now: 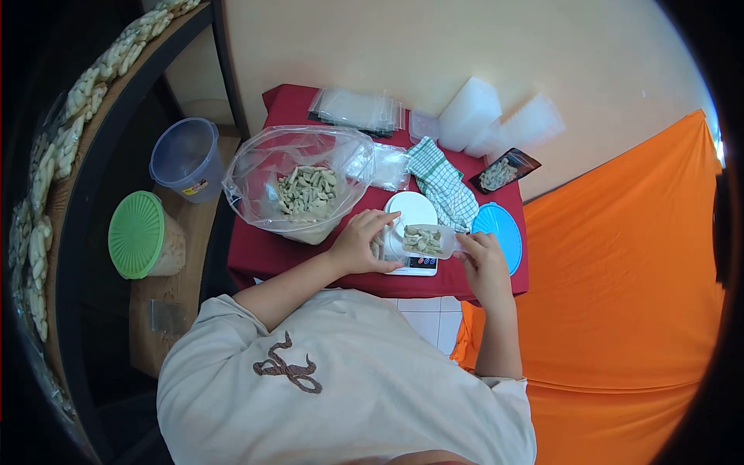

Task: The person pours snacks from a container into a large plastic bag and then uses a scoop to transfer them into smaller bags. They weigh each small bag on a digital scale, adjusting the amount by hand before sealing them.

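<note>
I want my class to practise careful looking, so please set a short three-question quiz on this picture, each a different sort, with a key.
1. Which hand holds the scoop?
2. True or false: the lidded tub on the wooden shelf has a red lid.
3. What lies beside the scale? a) a striped rug b) a checked cloth c) a dotted bowl

Key:
1. The right hand.
2. False; its lid is green.
3. b

Red cloth covers the tabletop. I see a clear bag beyond the left hand, a blue lid beside the right hand, a scale between.
</note>
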Demonstrator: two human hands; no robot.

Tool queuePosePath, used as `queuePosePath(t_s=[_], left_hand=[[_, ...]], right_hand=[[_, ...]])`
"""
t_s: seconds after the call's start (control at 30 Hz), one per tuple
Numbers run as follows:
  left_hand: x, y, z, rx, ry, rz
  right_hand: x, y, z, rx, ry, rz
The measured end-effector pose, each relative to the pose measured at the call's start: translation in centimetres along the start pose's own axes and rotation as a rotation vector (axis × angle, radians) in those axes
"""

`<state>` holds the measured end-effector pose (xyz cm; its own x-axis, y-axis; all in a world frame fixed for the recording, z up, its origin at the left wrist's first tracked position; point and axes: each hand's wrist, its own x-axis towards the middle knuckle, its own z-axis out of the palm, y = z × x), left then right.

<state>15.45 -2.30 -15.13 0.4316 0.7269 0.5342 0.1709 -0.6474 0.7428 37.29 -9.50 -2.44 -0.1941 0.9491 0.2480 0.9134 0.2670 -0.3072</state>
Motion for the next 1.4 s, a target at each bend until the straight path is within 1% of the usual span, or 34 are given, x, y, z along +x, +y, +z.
queuePosePath(t_s=[0.07, 0.13, 0.37, 0.43, 0.47, 0.53, 0.57, 0.63, 0.67, 0.73, 0.77, 0.83, 0.87, 0.97, 1.07, 1.2, 1.4], left_hand=[[0.0, 0.1, 0.1, 0.023, -0.006, 0.005], [0.0, 0.2, 0.1, 0.049, -0.063, -0.020], [0.1, -0.1, 0.2, 0.024, -0.069, -0.018], [0.2, -0.2, 0.2, 0.007, -0.062, 0.009], [0.3, -0.3, 0.2, 0.004, -0.064, 0.008], [0.3, -0.2, 0.1, 0.010, -0.073, -0.005], [0.4, -0.3, 0.1, 0.009, -0.076, -0.005], [0.5, -0.6, 0.2, -0.004, -0.070, -0.003], [0.5, -0.6, 0.3, -0.003, -0.075, -0.003], [0.5, -0.7, 0.4, -0.008, -0.062, -0.002], [0.5, -0.7, 0.4, -0.004, -0.073, -0.001], [0.6, -0.6, 0.5, 0.026, -0.076, 0.008], [0.6, -0.6, 0.6, 0.027, -0.093, 0.013], [0.6, -0.5, 1.0, 0.071, -0.099, 0.017], [0.8, -0.3, 1.3, 0.113, -0.102, 0.026], [0.9, 0.0, 1.5, 0.123, -0.119, -0.004], [1.1, 0.3, 2.0, 0.177, -0.095, -0.011]], right_hand=[[0.2, -1.1, 0.2, -0.065, -0.003, 0.003], [0.3, -2.4, 0.0, -0.156, -0.063, 0.008], [0.5, -3.6, 0.3, -0.200, -0.068, 0.085], [0.3, -2.8, 0.5, -0.043, -0.138, 0.178], [0.1, -2.1, 0.8, -0.043, -0.139, 0.181], [-0.6, -0.3, 1.8, 0.227, -0.111, 0.290], [-1.0, 0.8, 2.6, 0.228, -0.111, 0.293], [-1.6, 2.0, 3.6, 0.518, -0.002, 0.318], [-2.1, 2.4, 3.8, 0.521, 0.000, 0.321], [-2.4, 2.0, 3.8, 0.423, 0.055, 0.286], [-2.5, 1.8, 3.6, 0.431, 0.061, 0.293], [-2.4, 0.6, 2.6, 0.160, 0.062, 0.215], [-2.3, 0.0, 2.2, 0.167, 0.072, 0.229], [-1.8, -1.3, 1.1, 0.020, 0.046, 0.217], [-1.6, -0.8, 1.1, -0.046, 0.044, 0.188], [-1.6, -0.1, 1.4, -0.028, 0.052, 0.199], [-1.6, 1.9, 1.5, 0.091, -0.014, 0.250]])
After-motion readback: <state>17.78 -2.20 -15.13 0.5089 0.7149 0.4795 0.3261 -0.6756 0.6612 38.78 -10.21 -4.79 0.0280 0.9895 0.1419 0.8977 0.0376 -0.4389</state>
